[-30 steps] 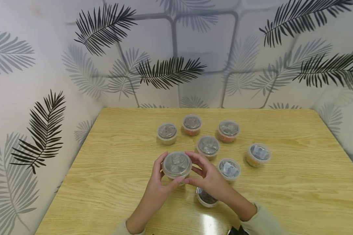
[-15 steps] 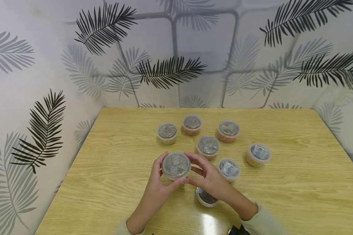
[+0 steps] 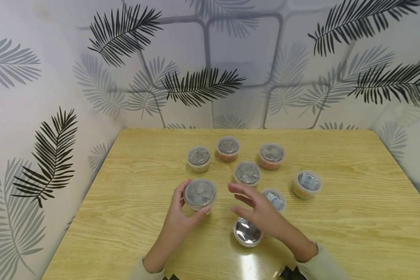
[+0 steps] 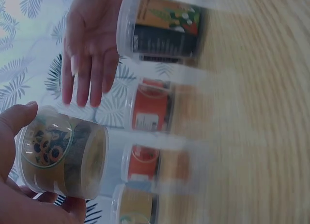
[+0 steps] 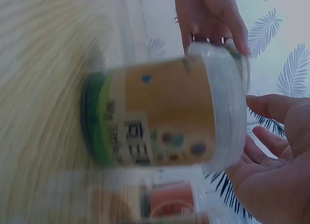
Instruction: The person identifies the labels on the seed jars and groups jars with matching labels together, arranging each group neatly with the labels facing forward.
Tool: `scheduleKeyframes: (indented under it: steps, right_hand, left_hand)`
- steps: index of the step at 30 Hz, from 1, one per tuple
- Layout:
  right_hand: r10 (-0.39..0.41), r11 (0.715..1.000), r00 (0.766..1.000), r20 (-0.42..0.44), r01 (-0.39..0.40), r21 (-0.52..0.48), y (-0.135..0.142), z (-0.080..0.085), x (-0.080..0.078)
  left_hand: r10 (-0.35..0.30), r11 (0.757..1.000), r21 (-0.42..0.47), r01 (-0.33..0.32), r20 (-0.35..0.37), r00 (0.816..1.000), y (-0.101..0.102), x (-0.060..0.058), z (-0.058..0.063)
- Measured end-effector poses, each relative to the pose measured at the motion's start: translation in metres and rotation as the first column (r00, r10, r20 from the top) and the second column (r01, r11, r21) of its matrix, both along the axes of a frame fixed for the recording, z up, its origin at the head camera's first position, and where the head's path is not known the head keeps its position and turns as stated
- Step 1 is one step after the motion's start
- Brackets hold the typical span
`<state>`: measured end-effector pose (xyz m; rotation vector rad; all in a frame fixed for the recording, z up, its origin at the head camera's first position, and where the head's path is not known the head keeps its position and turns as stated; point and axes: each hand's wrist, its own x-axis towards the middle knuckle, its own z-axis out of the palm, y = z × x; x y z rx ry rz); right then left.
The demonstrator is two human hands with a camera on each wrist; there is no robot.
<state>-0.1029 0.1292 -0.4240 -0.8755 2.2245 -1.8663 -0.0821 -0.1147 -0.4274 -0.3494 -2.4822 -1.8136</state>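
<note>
A clear plastic tub with a lid and a printed label (image 3: 200, 193) is in my left hand (image 3: 177, 217), with fingers and thumb curled round its side. The left wrist view shows this tub (image 4: 63, 156) held off the wood. My right hand (image 3: 257, 208) hovers to the right with loosely bent fingers, apart from the held tub. Partly hidden beneath the right hand are a tub with a shiny dark lid (image 3: 247, 232) and a tub with a silvery lid (image 3: 275, 200). Close to the right wrist view, a brown-and-green labelled tub (image 5: 164, 117) looks blurred.
More lidded tubs stand on the wooden table (image 3: 140, 167): a pale one (image 3: 198, 158), a red-labelled one (image 3: 228, 148), another red one (image 3: 271, 156), a grey-lidded one (image 3: 247, 174) and a yellowish one (image 3: 307, 184). Behind rises a leaf-patterned wall (image 3: 238, 105).
Both hands held the tub before. My right hand has let go and moved right; my left hand has shifted slightly left with the tub. The dark-lidded tub shows more fully.
</note>
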Motion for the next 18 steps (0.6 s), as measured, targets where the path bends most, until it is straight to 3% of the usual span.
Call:
scheduleKeyframes:
  steps: [3,6,10,18]
  right_hand:
    - [-0.029,0.998,0.998,-0.047,0.031,0.057,0.013,0.0,-0.001]
    - [-0.061,0.982,0.987,-0.146,0.086,0.17,0.026,-0.001,-0.003]
    - [-0.098,0.941,0.964,-0.247,0.171,0.291,0.043,-0.003,-0.003]
    - [-0.174,0.853,0.943,-0.285,0.289,0.435,0.071,-0.009,-0.001]
  left_hand:
    - [0.016,0.999,-0.027,-0.017,-0.019,1.0,-0.01,-0.004,-0.003]
    - [0.033,0.999,-0.037,-0.032,0.001,0.999,-0.02,-0.009,-0.006]
    - [0.052,0.998,-0.042,-0.05,0.047,0.998,-0.032,-0.017,-0.01]
    - [0.098,0.994,-0.061,-0.088,0.184,0.978,-0.065,-0.035,-0.02]
